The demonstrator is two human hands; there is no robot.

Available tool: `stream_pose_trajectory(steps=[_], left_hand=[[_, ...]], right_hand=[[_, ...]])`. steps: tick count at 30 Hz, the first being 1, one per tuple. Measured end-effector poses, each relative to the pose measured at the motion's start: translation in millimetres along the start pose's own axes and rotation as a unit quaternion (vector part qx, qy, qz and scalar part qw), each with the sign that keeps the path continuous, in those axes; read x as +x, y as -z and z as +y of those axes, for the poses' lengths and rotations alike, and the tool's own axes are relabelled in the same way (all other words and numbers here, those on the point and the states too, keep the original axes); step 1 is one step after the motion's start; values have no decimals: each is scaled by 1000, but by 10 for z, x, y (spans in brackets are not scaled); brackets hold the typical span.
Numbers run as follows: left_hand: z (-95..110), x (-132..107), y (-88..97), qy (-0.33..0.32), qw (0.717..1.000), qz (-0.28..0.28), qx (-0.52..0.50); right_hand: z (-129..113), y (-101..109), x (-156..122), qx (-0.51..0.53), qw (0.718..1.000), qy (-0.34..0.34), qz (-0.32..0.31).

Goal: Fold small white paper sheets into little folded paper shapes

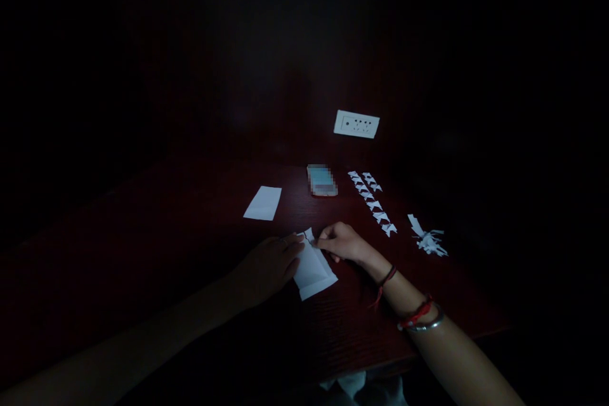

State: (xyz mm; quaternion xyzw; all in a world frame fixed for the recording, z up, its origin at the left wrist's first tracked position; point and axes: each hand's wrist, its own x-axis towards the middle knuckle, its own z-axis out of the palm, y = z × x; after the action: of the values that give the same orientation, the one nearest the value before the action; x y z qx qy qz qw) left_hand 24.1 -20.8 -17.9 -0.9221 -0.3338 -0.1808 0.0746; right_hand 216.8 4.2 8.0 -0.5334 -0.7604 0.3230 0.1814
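A white sheet of paper [314,269] lies on the dark red table in front of me, with a crease near its lower edge. A dark, jagged tear line runs down from its top edge, setting off a narrow strip at the upper right. My left hand [269,266] rests on the sheet's left side, fingers stretched out over it and the thumb apart. My right hand [345,243] is closed, pinching the paper's right edge beside the tear between thumb and fingers. Its other fingers are curled and partly hidden.
Another white paper [264,203] lies behind my left hand. A phone [322,180] with a blurred screen is further back. To the right are rows of small folded paper pieces [373,204] and a pile of paper strips [431,242]. A socket panel [356,124] is on the wall.
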Motion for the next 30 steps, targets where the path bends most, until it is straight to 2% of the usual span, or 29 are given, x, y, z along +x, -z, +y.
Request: stream_pose_trajectory(steps=[8, 15, 23, 30], left_hand=[[-20, 9, -42, -3, 1000, 6, -7], [-44, -7, -45, -1, 1000, 9, -8], [-7, -3, 3, 3, 1000, 15, -10], [-64, -15, -47, 9, 1000, 15, -3]], right_hand=[[24, -35, 20, -8, 1000, -3, 28], [5, 17, -23, 0, 1000, 18, -18], [8, -13, -24, -4, 1000, 3, 1], [-22, 19, -48, 5, 999, 7, -34]])
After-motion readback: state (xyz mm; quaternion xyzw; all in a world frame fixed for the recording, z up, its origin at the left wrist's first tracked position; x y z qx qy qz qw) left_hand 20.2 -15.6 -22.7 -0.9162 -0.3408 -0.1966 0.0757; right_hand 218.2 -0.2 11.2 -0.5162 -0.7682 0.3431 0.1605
